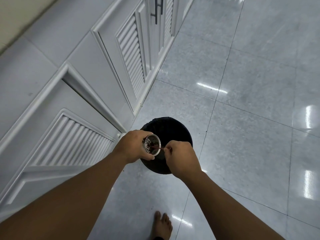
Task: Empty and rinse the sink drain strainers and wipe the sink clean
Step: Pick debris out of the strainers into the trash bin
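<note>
My left hand (134, 146) grips a round steel drain strainer (152, 144), tilted so that its perforated inside faces me, with dark bits stuck in it. My right hand (182, 155) pinches a thin reddish-brown stick (160, 148) whose tip pokes into the strainer. Both hands are held over a black-lined waste bin (173, 129) standing on the floor. The sink is out of view.
White louvred cabinet doors (131, 54) run along the left, and one door near the bin (72, 141) stands ajar. Glossy grey floor tiles (242, 118) fill the right side. A few dark crumbs lie on the floor near the bin. My bare foot (161, 226) shows at the bottom.
</note>
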`<state>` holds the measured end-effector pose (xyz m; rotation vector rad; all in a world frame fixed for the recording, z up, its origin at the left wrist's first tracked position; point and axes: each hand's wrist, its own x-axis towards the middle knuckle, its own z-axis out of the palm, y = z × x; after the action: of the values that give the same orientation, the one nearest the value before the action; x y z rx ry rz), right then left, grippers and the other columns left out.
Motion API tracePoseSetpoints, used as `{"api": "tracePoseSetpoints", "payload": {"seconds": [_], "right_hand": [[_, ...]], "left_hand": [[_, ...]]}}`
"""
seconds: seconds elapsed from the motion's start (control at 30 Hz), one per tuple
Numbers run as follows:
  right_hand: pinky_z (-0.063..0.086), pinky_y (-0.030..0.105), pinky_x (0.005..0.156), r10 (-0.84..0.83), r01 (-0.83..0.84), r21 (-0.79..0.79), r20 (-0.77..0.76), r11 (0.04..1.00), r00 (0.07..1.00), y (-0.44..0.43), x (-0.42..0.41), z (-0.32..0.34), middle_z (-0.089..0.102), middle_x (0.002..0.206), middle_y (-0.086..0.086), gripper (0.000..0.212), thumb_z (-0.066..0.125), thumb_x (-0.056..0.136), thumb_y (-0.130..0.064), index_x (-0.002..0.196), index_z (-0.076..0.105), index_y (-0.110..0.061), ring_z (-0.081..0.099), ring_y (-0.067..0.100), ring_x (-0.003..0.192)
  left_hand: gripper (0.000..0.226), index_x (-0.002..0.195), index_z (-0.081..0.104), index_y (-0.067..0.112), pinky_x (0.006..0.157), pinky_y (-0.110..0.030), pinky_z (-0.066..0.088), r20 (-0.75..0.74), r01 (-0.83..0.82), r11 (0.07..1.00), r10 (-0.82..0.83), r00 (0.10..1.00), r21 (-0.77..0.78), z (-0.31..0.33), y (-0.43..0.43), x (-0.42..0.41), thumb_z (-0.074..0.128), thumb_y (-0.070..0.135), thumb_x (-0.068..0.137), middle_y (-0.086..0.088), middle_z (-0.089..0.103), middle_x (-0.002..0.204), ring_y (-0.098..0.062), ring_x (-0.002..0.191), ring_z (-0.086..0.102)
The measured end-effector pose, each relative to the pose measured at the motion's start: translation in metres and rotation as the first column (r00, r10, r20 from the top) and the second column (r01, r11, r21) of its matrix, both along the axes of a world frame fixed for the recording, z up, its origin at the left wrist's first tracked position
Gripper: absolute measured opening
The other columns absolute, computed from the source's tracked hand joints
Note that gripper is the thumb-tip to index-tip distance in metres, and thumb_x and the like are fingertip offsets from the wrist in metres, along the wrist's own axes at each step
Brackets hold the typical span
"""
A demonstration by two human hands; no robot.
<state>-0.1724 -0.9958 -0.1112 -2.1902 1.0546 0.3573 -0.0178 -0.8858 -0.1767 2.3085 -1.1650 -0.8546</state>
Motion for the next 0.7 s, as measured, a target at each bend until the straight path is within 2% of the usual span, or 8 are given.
{"api": "tracePoseSetpoints", "payload": {"seconds": [0.1,0.2,0.4,0.47,0.57,0.63,0.7], "right_hand": [[0.045,0.024,0.057,-0.037,0.036,-0.049,-0.029,0.998,0.999,-0.004,-0.003,0.001,0.066,0.080,0.000,0.022,0.049,0.102,-0.026,0.098,0.069,-0.017,0.062,0.015,0.070],[0.053,0.028,0.060,-0.015,0.015,-0.052,-0.001,0.999,1.000,0.003,0.001,0.004,0.066,0.077,0.000,0.022,0.049,0.101,-0.027,0.094,0.068,-0.017,0.063,0.015,0.068],[0.048,0.027,0.067,0.081,-0.083,-0.015,-0.122,0.996,0.989,0.010,0.016,0.002,0.064,0.091,0.003,0.012,0.056,0.100,-0.017,0.108,0.065,-0.014,0.062,0.018,0.078],[0.051,0.028,0.070,0.061,-0.066,-0.038,-0.124,0.997,0.990,0.008,0.016,0.005,0.065,0.093,0.004,0.013,0.054,0.101,-0.018,0.109,0.063,-0.014,0.063,0.019,0.080],[0.045,0.024,0.061,0.010,-0.018,-0.080,-0.097,0.997,0.995,0.009,0.013,0.010,0.065,0.088,0.002,0.012,0.052,0.101,-0.019,0.105,0.063,-0.015,0.061,0.016,0.074],[0.042,0.023,0.059,0.007,-0.013,-0.072,-0.076,0.997,0.997,0.014,0.013,0.012,0.064,0.083,0.002,0.012,0.054,0.100,-0.019,0.102,0.064,-0.015,0.060,0.016,0.070],[0.045,0.024,0.062,0.045,-0.047,-0.026,-0.079,0.999,0.996,0.020,0.015,0.013,0.065,0.085,0.003,0.011,0.056,0.100,-0.018,0.103,0.066,-0.014,0.062,0.016,0.072]], "left_hand": [[0.074,0.115,0.065,0.039,0.077,-0.023,0.047,-0.013,-0.008,1.000,0.009,1.000,0.006,0.000,0.002,0.001,0.090,0.048,0.047,0.022,0.064,0.099,-0.004,0.093,0.059],[0.073,0.117,0.065,0.037,0.083,-0.027,0.049,-0.011,0.015,1.000,-0.015,1.000,0.013,0.001,0.001,0.000,0.091,0.046,0.050,0.019,0.064,0.105,-0.007,0.099,0.057],[0.078,0.127,0.062,0.031,0.092,-0.031,0.047,0.046,0.076,0.996,-0.078,0.996,0.052,0.002,-0.001,-0.002,0.090,0.044,0.055,0.012,0.060,0.119,-0.012,0.111,0.049],[0.078,0.127,0.062,0.031,0.092,-0.030,0.047,0.062,0.074,0.995,-0.078,0.995,0.063,0.001,-0.001,-0.002,0.090,0.044,0.055,0.011,0.060,0.119,-0.013,0.112,0.049],[0.072,0.122,0.063,0.033,0.088,-0.028,0.046,0.077,0.065,0.996,-0.070,0.995,0.066,-0.001,0.000,-0.003,0.089,0.043,0.055,0.012,0.060,0.115,-0.013,0.109,0.049],[0.072,0.123,0.063,0.033,0.088,-0.028,0.046,0.082,0.059,0.995,-0.066,0.994,0.078,-0.002,0.000,-0.003,0.088,0.044,0.056,0.012,0.060,0.116,-0.013,0.110,0.048],[0.073,0.125,0.062,0.033,0.090,-0.030,0.048,0.084,0.063,0.994,-0.071,0.994,0.094,-0.002,-0.001,-0.005,0.087,0.047,0.059,0.012,0.060,0.118,-0.014,0.111,0.048]]}}
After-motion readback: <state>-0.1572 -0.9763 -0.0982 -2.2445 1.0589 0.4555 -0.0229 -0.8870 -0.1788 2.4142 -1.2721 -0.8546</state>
